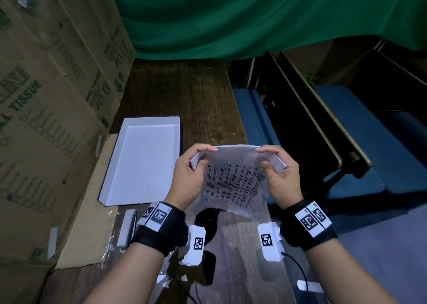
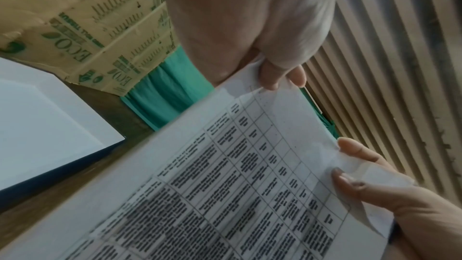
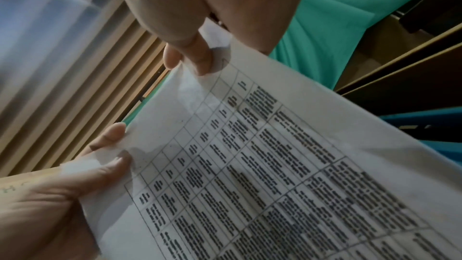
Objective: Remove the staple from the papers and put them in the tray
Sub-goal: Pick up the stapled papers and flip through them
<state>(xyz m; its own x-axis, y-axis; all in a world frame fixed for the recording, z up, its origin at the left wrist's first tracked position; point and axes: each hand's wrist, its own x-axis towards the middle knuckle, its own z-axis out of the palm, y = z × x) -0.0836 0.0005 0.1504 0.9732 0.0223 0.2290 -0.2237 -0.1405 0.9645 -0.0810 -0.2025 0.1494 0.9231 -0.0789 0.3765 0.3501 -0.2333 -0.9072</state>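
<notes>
Over on the far left, leaning up against the table (image 1: 175, 91): a wall of cardboard boxes (image 1: 53, 77) with green print. Sitting just right of those, flat on the wood: white tray (image 1: 120, 165), nothing lying in it that can be made out. Lying near the tray's close end, by the left wrist: some small pale grey gadget (image 1: 126, 228), too blurry to name for sure. Then hovering above the table's near edge, right of the tray: left hand (image 1: 188, 176) pinching the papers (image 1: 233, 178) at their far left corner, thumb (image 2: 268, 77) on the printed side and fingers curling behind. Printed table facing up toward the head camera, sheets sagging down between the wrists. Holding the opposite far corner: right hand (image 1: 283, 176), thumb and forefinger pinching the edge, corner folding over a bit. Staple itself not showing up anywhere, can't tell where it is. Filling the right side off the table: blue seats (image 1: 360, 155) and dark desks, green curtain (image 1: 231, 14) hanging behind.
</notes>
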